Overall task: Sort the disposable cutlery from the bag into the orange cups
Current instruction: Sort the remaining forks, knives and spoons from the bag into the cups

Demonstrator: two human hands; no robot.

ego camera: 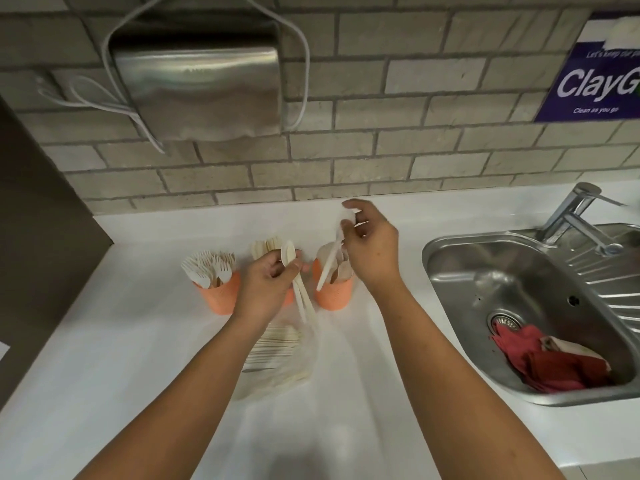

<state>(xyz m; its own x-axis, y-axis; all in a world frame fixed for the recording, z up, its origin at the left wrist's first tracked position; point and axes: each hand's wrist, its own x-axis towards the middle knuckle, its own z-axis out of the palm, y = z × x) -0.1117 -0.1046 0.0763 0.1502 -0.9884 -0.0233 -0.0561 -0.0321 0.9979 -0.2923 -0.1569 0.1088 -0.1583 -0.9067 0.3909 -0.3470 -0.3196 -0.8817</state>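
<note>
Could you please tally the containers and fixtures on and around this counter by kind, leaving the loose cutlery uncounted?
Orange cups: 3, left, middle mostly behind the left hand, right below the right hand
Clear bag: 1
Sink: 1
Tap: 1
Red cloth: 1
Total: 7

Counted: three orange cups (221,294), one clear bag (277,358), two hands (263,285), one sink (450,258), one red cloth (554,362).
</note>
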